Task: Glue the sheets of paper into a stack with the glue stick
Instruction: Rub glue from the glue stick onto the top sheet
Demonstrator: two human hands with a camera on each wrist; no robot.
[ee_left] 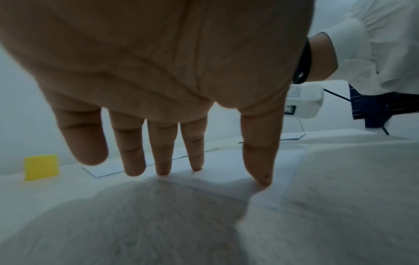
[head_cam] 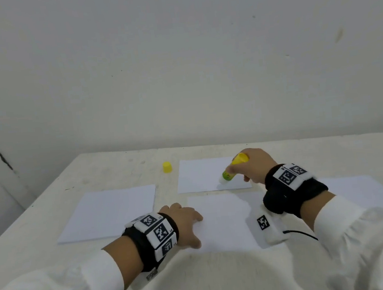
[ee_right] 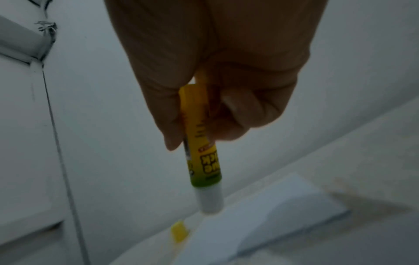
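Note:
My right hand point(head_cam: 250, 165) grips an uncapped yellow glue stick point(head_cam: 232, 168), tilted with its white tip down on the far sheet of paper point(head_cam: 198, 174). In the right wrist view the glue stick point(ee_right: 199, 143) sits between curled fingers point(ee_right: 240, 111), tip at the far sheet point(ee_right: 260, 220). My left hand point(head_cam: 189, 225) lies with straight fingers on the left edge of the near sheet point(head_cam: 227, 221). The left wrist view shows its fingertips point(ee_left: 260, 177) touching that near sheet point(ee_left: 224, 181). A third sheet point(head_cam: 110, 212) lies at the left.
The yellow cap point(head_cam: 167, 166) stands on the white table point(head_cam: 108, 170) left of the far sheet; it also shows as the cap point(ee_left: 40, 166) and the cap point(ee_right: 179, 231). Another sheet point(head_cam: 361, 193) lies at the right under my right arm. A wall stands behind the table.

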